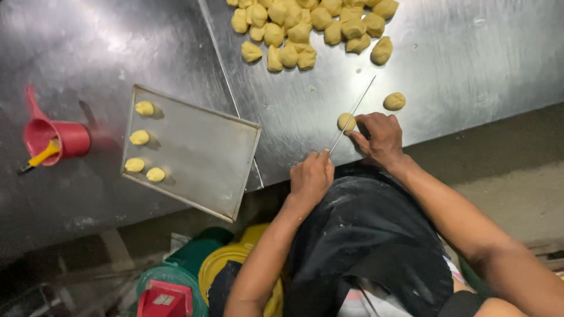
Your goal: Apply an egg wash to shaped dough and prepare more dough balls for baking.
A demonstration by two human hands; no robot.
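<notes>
Steel surface [470, 53], two sheets meeting at a seam. Far side: heap of yellow dough lumps [311, 26], loosely piled, well apart from the hands. One separate dough ball [394, 101] lies just beyond the right hand. Nothing lies between the hands and the heap except bare metal with flour specks.

Thin metal rod [352, 113]: long axis runs diagonally, near end at the left hand, far tip pointing up-right toward the heap. It passes just beside a small dough piece [346, 121].

Left hand [310, 178]: fingers curled closed around the near end of the rod, at the surface edge. Right hand [380, 138]: fingers bent, tips touching the small dough piece, which rests on the surface between rod and hand.

Baking tray [200, 155], rectangular, tilted, to the left of the hands: holds four shaped dough rounds [141, 138] along its left side; remainder bare.

Red jug [56, 138] at far left: yellow-handled tool [40, 157] sticking out of it.

Below the surface edge: green and yellow buckets [205, 267], red lid.
</notes>
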